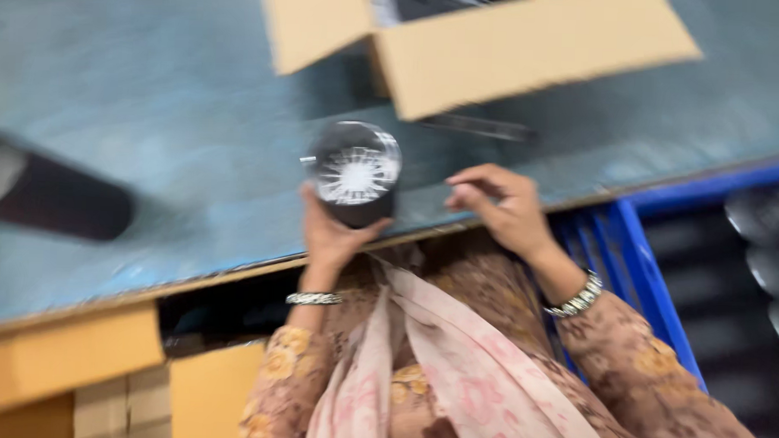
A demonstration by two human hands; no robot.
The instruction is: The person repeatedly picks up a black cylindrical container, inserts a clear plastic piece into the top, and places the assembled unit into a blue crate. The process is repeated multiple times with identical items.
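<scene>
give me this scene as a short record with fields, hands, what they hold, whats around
left hand: left hand grips a round black fan-like part with a white spoked face, lifted over the table edge
right hand: right hand empty, fingers curled, just above the table edge, apart from the part
surface: blue-grey worn tabletop
behind: open brown cardboard box, flaps spread, dark items inside
far left: blurred dark cylinder-shaped object lying on the table
right: blue plastic crate beside the table
image: motion blur, fine detail unclear
</scene>
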